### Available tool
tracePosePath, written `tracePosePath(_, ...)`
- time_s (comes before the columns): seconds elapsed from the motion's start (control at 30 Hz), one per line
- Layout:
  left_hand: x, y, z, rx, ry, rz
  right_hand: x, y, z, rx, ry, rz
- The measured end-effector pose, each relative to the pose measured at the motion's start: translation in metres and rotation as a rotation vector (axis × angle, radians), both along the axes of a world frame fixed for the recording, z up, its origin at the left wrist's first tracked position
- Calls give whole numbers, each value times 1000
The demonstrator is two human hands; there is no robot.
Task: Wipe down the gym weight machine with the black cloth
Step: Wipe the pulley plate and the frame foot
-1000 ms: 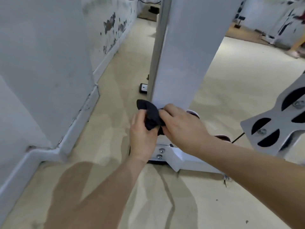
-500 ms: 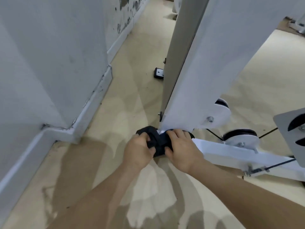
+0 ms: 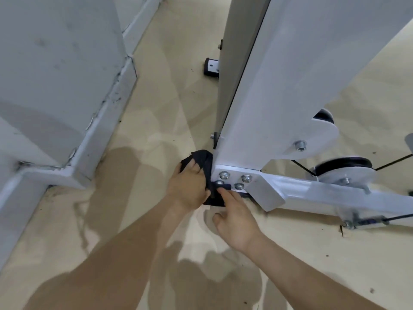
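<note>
Black cloth (image 3: pixel 204 163) sits bunched at the foot of the weight machine's white upright (image 3: pixel 268 104), wrapped round the left corner where the upright meets the bolted base plate (image 3: pixel 232 179); its lower end trails down to the floor. Left hand (image 3: pixel 188 186) grips the upper bunch, fingers curled over it. Right hand (image 3: pixel 235 214) has its forefinger stretched forward, pressing the cloth's lower strip against the plate by the lower left bolt, thumb held apart; whether the remaining fingers touch the cloth I cannot tell. Four bolts (image 3: pixel 245 178) stand proud on the plate, one partly covered by cloth. Judgement: step in hand is wiping the corner and plate at the base. To do it well, work the cloth around each bolt head rather than straight across, as dirt likely gathers in the rims; keep the cloth taut between the two hands so it hugs the corner edge. Low rail (image 3: pixel 324 193) runs off right from the plate toward a black pulley (image 3: pixel 344 167) with thin cables (image 3: pixel 393 161); keep fingers and cloth out of these. Beige floor (image 3: pixel 156 108) shows dark specks, so a trailing end may pick up grit. Grey wall skirting (image 3: pixel 107 121) lies well apart to the left.
</note>
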State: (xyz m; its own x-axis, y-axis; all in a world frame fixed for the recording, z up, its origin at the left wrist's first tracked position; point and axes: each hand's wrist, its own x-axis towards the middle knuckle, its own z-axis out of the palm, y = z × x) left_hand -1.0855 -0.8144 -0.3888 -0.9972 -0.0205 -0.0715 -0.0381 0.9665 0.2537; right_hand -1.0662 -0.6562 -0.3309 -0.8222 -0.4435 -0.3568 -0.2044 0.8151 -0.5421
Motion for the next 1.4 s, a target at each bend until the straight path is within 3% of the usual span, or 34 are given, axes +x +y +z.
tracePosePath(0.13, 22, 6, 4, -17, 20, -13, -1, -16, -3, -291, -184, -377)
tracePosePath(0.27, 49, 14, 16, -18, 111, -77, 0, -28, -14, -728, -601, -852)
tracePosePath(0.33, 53, 20, 31, 102, -17, -19, 2, -24, -18, -810, -657, -949)
tracePosePath(0.43, 56, 16, 47, 474, -292, 150, 4, -16, -21, -798, -520, -1012)
tracePosePath(0.5, 57, 1, 59, 495, -297, 130, 3, -16, -26, -723, -304, -922)
tracePosePath(0.6, 48, -22, 78, 193, -265, -29, 5, -25, -36, -469, 63, -600)
tracePosePath(0.73, 26, -20, 73, -175, -213, -249, 3, -28, -59, -219, 346, -363)
tracePosePath(0.87, 41, 10, 25, -388, -71, -195, -9, -3, -73, -22, 580, -276)
tracePosePath(0.97, 59, 48, 4, -343, 58, -209, -12, 24, -75, 30, 556, -345)
tracePosePath(1.1, 52, 82, 6, -271, 198, -230, 2, 23, -64, 59, 336, -397)
tracePosePath(1.27, 60, 36, 15, -256, -4, -59, 15, 1, -50, 0, 265, -319)
tracePosePath(1.4, 68, 6, 17, -2, -52, 222, 4, -23, -49, -16, 231, -186)
